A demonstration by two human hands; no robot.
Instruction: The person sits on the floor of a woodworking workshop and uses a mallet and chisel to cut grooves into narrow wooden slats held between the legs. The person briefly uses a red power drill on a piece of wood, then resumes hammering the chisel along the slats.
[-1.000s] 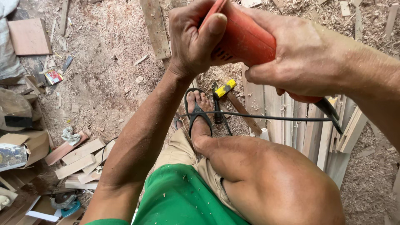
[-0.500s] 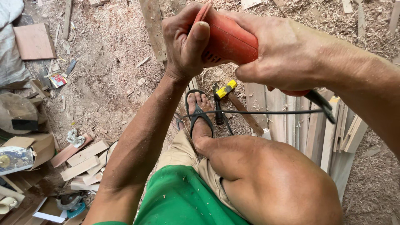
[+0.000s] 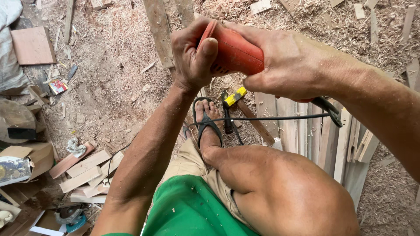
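Both hands grip the orange power tool (image 3: 234, 52): left hand (image 3: 192, 57) at its front, possibly the chuck; right hand (image 3: 288, 65) steadies the body; keep the cord (image 3: 262, 118) clear.

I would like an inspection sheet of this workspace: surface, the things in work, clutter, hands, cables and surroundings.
Surface: dirt floor covered with sawdust and wood shavings.
Things in work: orange power tool, held in the air above the person's sandalled foot.
Clutter: short wood offcuts, a flat board, crumpled paper, a yellow-handled tool on the floor.
Hands: left hand grips the tool's front end; right hand wraps its body.
Cables: black cord runs from the tool's rear across the knee area.
Surroundings: upright planks at right; a cardboard box at left.
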